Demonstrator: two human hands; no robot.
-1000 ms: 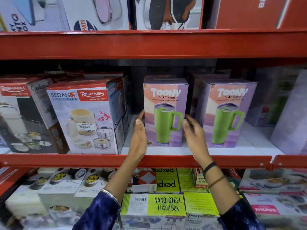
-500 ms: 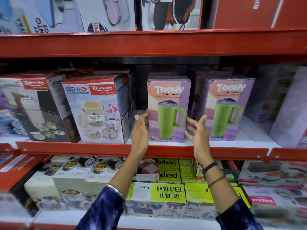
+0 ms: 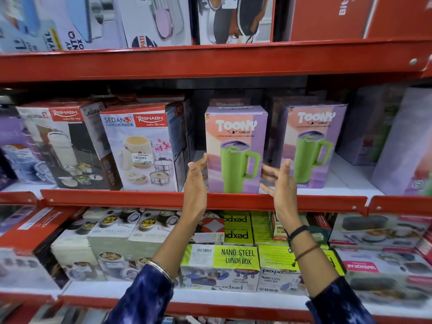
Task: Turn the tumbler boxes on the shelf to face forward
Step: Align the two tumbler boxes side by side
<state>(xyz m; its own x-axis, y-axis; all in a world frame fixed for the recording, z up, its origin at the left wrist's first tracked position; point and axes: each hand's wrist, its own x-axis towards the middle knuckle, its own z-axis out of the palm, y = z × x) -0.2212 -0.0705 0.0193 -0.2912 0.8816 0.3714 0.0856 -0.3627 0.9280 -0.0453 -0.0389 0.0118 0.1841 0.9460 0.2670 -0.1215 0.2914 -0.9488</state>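
Note:
Two purple Toony tumbler boxes stand upright on the red shelf (image 3: 233, 199). The left tumbler box (image 3: 236, 146) shows its front with a green tumbler picture. The right tumbler box (image 3: 313, 143) also shows its front, angled slightly. My left hand (image 3: 196, 181) is by the left box's lower left edge, fingers apart, fingertips near or just touching the side. My right hand (image 3: 280, 181) hovers off the box's lower right edge, fingers spread and empty. More purple boxes (image 3: 402, 141) at the far right show a plainer side.
Rishabh lunch pack boxes (image 3: 140, 148) stand close to the left of the tumbler box. The lower shelf holds Nano Steel lunch boxes (image 3: 224, 263) and other cartons. A red shelf beam (image 3: 210, 64) runs overhead.
Both hands were pressed on the left tumbler box a second ago. They have since loosened; the right hand has come off and spread. The view shifted a little leftward.

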